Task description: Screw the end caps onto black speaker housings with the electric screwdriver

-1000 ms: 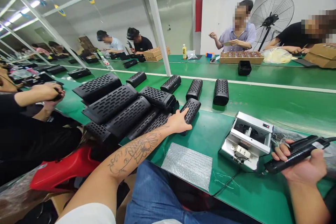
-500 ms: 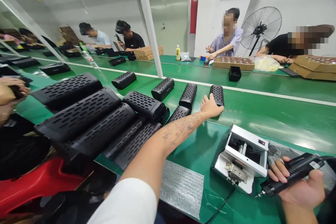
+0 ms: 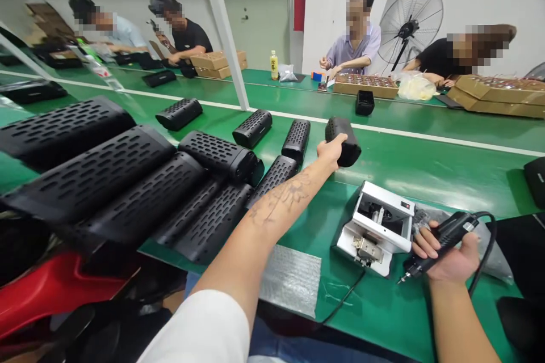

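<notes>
My left hand reaches far out over the green belt and grips a black perforated speaker shell, lifted and tilted off the surface. My right hand holds a black electric screwdriver with its tip pointing left and down, its cable looping behind. A white screw feeder box sits between both hands. Several more black perforated shells lie in a row and pile to the left of my arm.
A bubble-wrap pad lies at the near edge. Other people work across the belt with cardboard trays, a bottle and a standing fan. A slanted white post crosses the belt. A red seat sits at lower left.
My left hand moved from a nearer shell out to the farthest one, closed on it and raised it off the belt. The right hand with the screwdriver drifted left, closer to the feeder box.
</notes>
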A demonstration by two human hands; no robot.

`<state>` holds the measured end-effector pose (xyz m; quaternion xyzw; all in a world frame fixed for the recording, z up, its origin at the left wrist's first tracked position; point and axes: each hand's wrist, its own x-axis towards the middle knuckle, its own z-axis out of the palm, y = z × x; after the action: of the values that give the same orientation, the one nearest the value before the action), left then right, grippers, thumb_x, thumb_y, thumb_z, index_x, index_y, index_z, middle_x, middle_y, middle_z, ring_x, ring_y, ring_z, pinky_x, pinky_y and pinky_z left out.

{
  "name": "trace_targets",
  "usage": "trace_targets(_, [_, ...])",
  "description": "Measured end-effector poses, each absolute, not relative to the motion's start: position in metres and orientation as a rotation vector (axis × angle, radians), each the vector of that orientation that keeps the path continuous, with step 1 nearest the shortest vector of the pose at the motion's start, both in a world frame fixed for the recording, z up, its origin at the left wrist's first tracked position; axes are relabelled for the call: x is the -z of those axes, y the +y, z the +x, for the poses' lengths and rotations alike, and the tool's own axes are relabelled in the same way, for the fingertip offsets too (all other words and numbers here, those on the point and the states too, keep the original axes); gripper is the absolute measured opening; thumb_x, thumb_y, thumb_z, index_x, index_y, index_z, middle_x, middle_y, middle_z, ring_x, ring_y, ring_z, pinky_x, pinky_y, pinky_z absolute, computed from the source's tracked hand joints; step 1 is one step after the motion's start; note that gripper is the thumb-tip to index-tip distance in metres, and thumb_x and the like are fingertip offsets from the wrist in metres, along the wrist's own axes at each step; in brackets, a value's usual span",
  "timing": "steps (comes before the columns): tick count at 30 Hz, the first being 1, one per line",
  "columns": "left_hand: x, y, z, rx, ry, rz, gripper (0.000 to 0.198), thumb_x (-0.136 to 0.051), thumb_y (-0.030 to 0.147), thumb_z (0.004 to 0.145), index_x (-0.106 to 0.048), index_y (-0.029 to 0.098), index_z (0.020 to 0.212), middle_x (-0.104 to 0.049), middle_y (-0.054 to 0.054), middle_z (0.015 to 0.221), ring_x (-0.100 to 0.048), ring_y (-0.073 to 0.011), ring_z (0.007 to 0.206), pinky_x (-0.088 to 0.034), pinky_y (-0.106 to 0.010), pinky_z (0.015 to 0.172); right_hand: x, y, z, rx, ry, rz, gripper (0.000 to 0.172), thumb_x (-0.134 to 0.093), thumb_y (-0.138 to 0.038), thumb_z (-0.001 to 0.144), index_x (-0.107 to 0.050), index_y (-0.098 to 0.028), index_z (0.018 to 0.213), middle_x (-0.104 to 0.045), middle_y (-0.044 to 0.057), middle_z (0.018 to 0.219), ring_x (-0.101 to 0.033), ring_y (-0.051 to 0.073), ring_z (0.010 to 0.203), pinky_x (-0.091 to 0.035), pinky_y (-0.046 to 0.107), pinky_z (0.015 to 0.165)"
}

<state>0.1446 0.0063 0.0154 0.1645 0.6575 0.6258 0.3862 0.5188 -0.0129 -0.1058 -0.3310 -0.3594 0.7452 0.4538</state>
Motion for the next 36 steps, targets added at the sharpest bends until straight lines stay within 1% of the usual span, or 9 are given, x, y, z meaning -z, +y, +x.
trace_targets(2, [-0.028,-0.051,0.141,-1.65,1.561,0.473,0.087,-0.088,0.051,0.094,-0.056,0.02,0.169,-0.083,-0.015,0.135,-0.084,-0.03,0.115,-0.068,-0.044,0.099,0.101,-0.015,0.521,-1.832,-0.885,-0.845,0.068,-0.08,-0.089,0.065,-0.077,-0.027,0.091,-0.031,-0.008,0.063,-0.021,0.008,0.045,-0.023,0.029,0.043])
trace_targets(6, [-0.053,-0.206,0.124,-1.648,1.374,0.867,0.116,-0.101,0.053,0.067,-0.059,0.024,0.171,-0.08,-0.015,0.147,-0.078,-0.0396,0.136,-0.065,-0.052,0.114,0.083,-0.033,0.527,-1.805,-0.916,-0.819,0.065,-0.081,-0.088,0.063,-0.07,-0.028,0.087,-0.024,-0.01,0.062,-0.011,0.006,0.044,-0.011,0.032,0.043])
trace_targets(9, [-0.063,-0.314,0.104,-1.427,1.551,1.079,0.117,-0.097,0.049,0.057,-0.068,0.029,0.168,-0.075,-0.009,0.16,-0.069,-0.0434,0.152,-0.06,-0.053,0.126,0.058,-0.062,0.527,-1.713,-0.919,-0.732,0.065,-0.081,-0.091,0.057,-0.062,-0.032,0.076,-0.01,-0.013,0.057,0.001,0.005,0.04,0.0,0.032,0.042])
trace_targets(11, [-0.056,-0.365,0.092,-1.183,1.641,1.114,0.115,-0.095,0.043,0.052,-0.072,0.037,0.164,-0.075,-0.003,0.162,-0.068,-0.0433,0.153,-0.058,-0.054,0.129,0.037,-0.088,0.518,-1.65,-0.924,-0.685,0.063,-0.079,-0.091,0.062,-0.065,-0.032,0.079,-0.013,-0.012,0.055,-0.002,0.007,0.038,-0.004,0.031,0.041])
trace_targets(15, [-0.021,-0.414,0.078,-0.811,1.782,1.399,0.102,-0.092,0.036,0.057,-0.075,0.054,0.156,-0.065,0.008,0.173,-0.062,-0.0384,0.163,-0.046,-0.053,0.14,-0.001,-0.131,0.477,-1.484,-1.084,-0.571,0.071,-0.087,-0.096,0.064,-0.079,-0.033,0.094,-0.051,-0.004,0.056,-0.046,0.017,0.042,-0.042,0.035,0.046])
trace_targets(18, [0.006,-0.419,0.067,-0.625,1.792,1.617,0.095,-0.092,0.028,0.063,-0.078,0.055,0.153,-0.058,0.005,0.18,-0.06,-0.0355,0.165,-0.044,-0.05,0.142,-0.014,-0.144,0.437,-1.285,-1.223,-0.492,0.075,-0.094,-0.095,0.063,-0.082,-0.029,0.097,-0.067,0.0,0.061,-0.061,0.022,0.047,-0.054,0.04,0.049])
trace_targets(27, [0.041,-0.429,0.053,-0.654,1.635,2.136,0.08,-0.077,0.005,0.076,-0.067,0.033,0.151,-0.043,-0.012,0.186,-0.043,-0.0459,0.171,-0.049,-0.072,0.135,0.009,-0.143,0.387,-1.14,-1.331,-0.506,0.07,-0.097,-0.087,0.069,-0.078,-0.024,0.089,-0.065,0.001,0.059,-0.059,0.022,0.044,-0.05,0.037,0.041])
trace_targets(31, [0.092,-0.446,0.07,-1.204,1.696,1.98,0.078,-0.082,0.025,0.087,-0.054,0.026,0.16,-0.026,-0.023,0.19,-0.04,-0.0509,0.173,-0.047,-0.076,0.134,0.005,-0.152,0.385,-1.051,-1.324,-0.579,0.071,-0.094,-0.089,0.072,-0.078,-0.023,0.092,-0.064,0.0,0.059,-0.06,0.023,0.045,-0.051,0.039,0.041])
trace_targets(36, [0.148,-0.442,0.079,-1.601,1.647,1.847,0.105,-0.08,0.064,0.099,-0.033,0.023,0.183,-0.034,-0.029,0.186,-0.041,-0.0536,0.173,-0.041,-0.081,0.134,0.003,-0.169,0.403,-1.097,-1.355,-0.531,0.07,-0.089,-0.086,0.079,-0.08,-0.02,0.101,-0.067,0.002,0.061,-0.063,0.024,0.045,-0.055,0.041,0.046])
